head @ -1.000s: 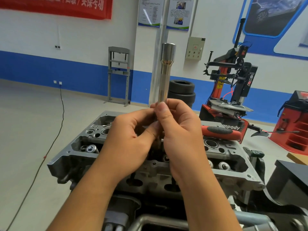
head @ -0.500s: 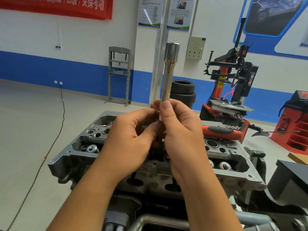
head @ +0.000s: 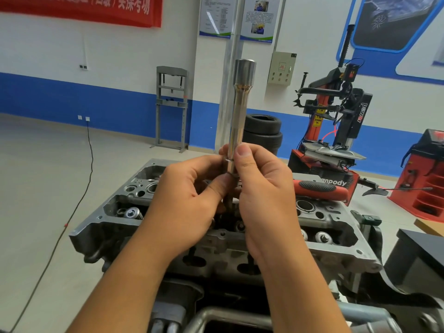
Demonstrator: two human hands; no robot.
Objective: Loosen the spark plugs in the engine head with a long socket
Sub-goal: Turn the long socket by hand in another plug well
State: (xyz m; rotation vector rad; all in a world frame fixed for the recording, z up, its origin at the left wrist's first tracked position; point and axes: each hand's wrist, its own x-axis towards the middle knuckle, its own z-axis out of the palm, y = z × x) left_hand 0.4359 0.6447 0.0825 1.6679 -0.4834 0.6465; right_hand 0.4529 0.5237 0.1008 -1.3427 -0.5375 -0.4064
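The long socket [head: 239, 111] stands upright above the engine head [head: 331, 246] — a ratchet handle [head: 319, 189] lies on the head's far right, tyres [head: 263, 133] stacked behind.

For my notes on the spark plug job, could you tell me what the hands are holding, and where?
Both hands, left and right, grip the long socket at its lower end, upright above the engine head.

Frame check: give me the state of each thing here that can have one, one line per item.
Long chrome socket: upright, wide end up, held above the head, not seated.
Left hand: pinching a dark piece under the socket's lower end.
Right hand: curled around the socket's lower end.
Grey metal engine head: cover off, valve springs exposed.
Red-and-black tool handle: lying on the head, unheld.
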